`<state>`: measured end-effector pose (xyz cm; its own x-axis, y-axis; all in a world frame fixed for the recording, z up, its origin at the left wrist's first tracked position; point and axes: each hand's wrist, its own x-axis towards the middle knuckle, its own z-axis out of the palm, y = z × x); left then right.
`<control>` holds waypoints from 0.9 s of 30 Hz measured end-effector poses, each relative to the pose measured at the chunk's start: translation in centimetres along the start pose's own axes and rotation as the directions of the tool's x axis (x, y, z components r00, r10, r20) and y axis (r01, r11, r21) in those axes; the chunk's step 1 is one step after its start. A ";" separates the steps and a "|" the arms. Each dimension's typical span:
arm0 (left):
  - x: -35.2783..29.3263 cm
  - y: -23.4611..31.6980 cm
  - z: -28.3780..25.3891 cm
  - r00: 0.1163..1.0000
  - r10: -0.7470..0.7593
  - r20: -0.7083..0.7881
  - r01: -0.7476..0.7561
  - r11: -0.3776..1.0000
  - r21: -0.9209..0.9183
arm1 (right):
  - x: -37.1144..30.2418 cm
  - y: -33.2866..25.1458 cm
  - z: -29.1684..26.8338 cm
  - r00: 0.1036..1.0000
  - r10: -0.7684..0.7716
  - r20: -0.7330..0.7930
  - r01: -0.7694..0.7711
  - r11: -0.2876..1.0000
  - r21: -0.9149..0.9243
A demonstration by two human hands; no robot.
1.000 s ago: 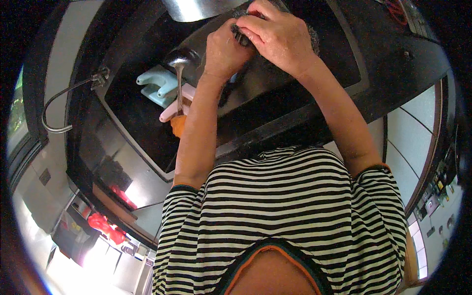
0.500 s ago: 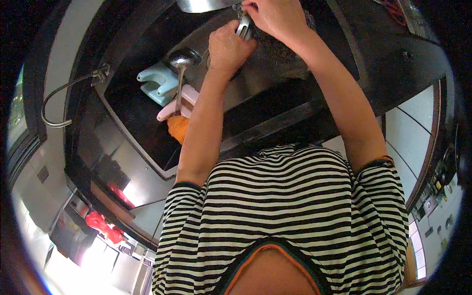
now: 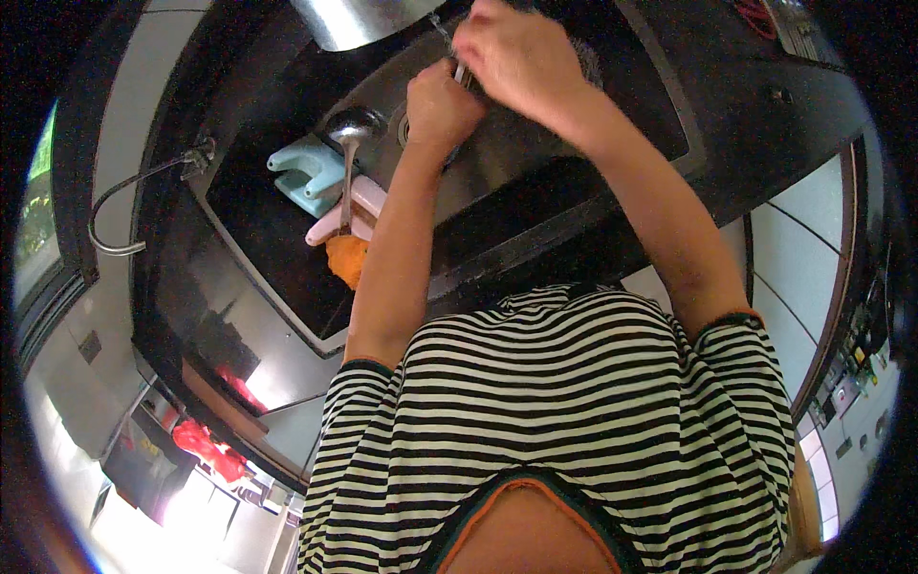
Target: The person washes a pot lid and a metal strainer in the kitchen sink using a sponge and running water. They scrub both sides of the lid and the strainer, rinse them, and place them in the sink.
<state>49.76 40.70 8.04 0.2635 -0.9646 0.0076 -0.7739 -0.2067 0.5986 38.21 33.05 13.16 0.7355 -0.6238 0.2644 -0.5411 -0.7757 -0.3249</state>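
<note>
Over the sink [image 3: 535, 172], my left hand [image 3: 445, 107] is closed round a slim metal utensil [image 3: 463, 74] with a slot along its handle. Most of the utensil is hidden by my fingers. My right hand [image 3: 521, 57] is just above and to the right, its fingers drawn together at the utensil's far end. It is slightly blurred, and what lies between its fingertips cannot be made out. A thin trickle of water [image 3: 440, 29] falls close to both hands, beside a large shiny metal cylinder [image 3: 368, 19] at the top edge.
Left of my left forearm lie a metal ladle [image 3: 350, 158], a light blue plastic piece [image 3: 311, 170], a pink plastic piece [image 3: 330, 225] and an orange cloth-like thing [image 3: 346, 258]. A curved metal hook-shaped pipe [image 3: 120, 187] stands at the left. Grey mesh-like stuff [image 3: 586, 62] shows behind my right hand.
The right hand has shifted down and left, nearer the left hand, covering more of the utensil. The metal cylinder shows further left and lower, as the view has tilted a little.
</note>
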 end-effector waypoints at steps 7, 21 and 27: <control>0.4 -0.1 -0.8 0.998 -0.003 -0.068 0.003 1.000 -0.001 | 2.1 0.6 0.0 0.992 -0.028 -0.123 0.033 0.999 0.041; -1.4 1.0 -3.2 0.999 0.047 0.015 -0.043 0.980 -0.194 | 2.9 5.1 -0.5 0.971 0.205 -0.120 -0.169 0.951 0.261; -0.2 2.6 -6.1 1.000 0.012 0.010 -0.011 0.993 -0.113 | 3.2 2.9 -3.5 0.955 0.183 -0.235 -0.072 0.907 0.416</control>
<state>51.23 41.33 14.49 0.2479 -0.9688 0.0066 -0.7065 -0.1761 0.6855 37.53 28.46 16.20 0.5075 -0.7600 0.4061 -0.3737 -0.6188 -0.6910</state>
